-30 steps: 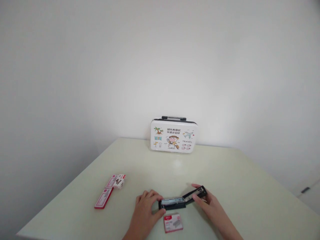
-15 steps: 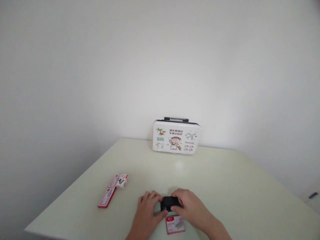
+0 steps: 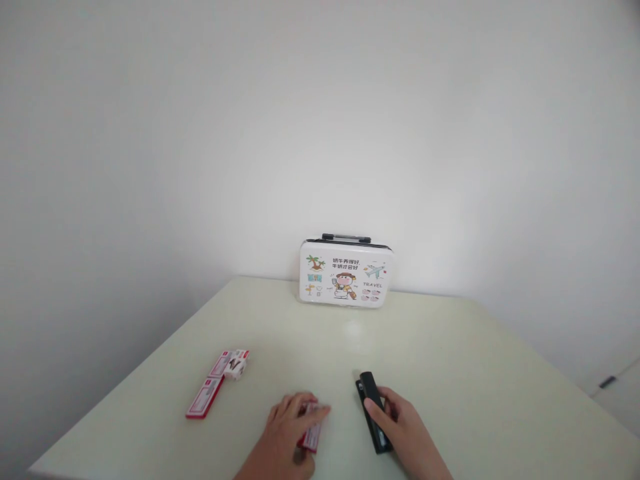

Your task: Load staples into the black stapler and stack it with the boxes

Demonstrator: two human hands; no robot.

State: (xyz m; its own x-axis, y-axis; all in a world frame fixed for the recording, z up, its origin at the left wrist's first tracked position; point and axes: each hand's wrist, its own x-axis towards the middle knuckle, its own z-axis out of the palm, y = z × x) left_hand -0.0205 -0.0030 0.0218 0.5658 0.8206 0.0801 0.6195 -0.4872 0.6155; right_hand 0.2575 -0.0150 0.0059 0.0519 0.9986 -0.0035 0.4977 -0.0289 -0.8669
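A black stapler lies closed on the pale table, pointing away from me. My right hand rests on its near half, with fingers wrapped over it. My left hand lies to the left, its fingers closed on a small red and white staple box that is tilted up on the table. Most of that box is hidden under the fingers.
Two flat red and white staple boxes and a small white opened box lie at the left of the table. A white printed carry case with a black handle stands at the back, against the wall.
The stapler was open, then both hands closed it. My right hand has moved it to the right and turned it lengthwise. My left hand has picked up the staple box.
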